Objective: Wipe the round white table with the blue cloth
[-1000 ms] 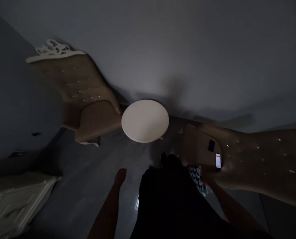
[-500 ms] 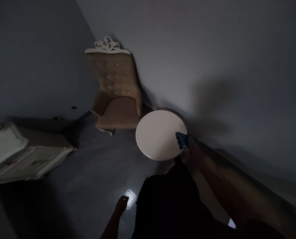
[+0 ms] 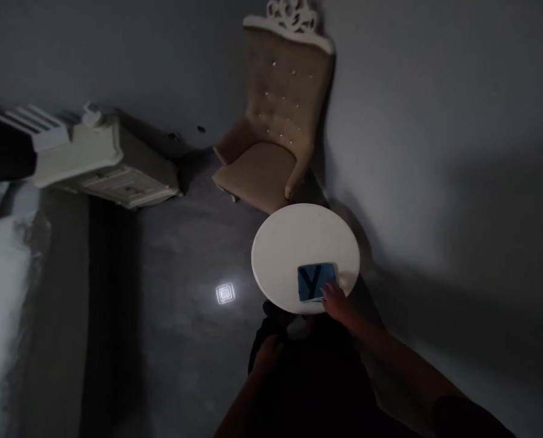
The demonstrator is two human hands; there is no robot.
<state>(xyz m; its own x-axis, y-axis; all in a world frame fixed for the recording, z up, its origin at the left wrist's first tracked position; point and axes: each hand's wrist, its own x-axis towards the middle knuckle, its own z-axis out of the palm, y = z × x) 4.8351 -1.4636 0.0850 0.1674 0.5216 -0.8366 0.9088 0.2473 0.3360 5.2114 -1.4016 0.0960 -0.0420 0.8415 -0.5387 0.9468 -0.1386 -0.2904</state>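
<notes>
Blue cloth (image 3: pixel 315 281) with a black Y-shaped mark lies flat on the round white desk (image 3: pixel 285 240), near 5 o'clock. My right hand (image 3: pixel 335 299) touches its 4 o'clock corner, fingers bent; can't tell if they pinch it. My left hand (image 3: pixel 268 353) is by my dark trousers (image 3: pixel 308 383), too dim to tell if fingers are apart or together. Tan chair (image 3: pixel 271 164) at the desk's 11 o'clock, pale cabinet (image 3: pixel 111 161) at 10.

Head view down over hands (image 3: pixel 335 299) (image 3: pixel 268 354)
</notes>
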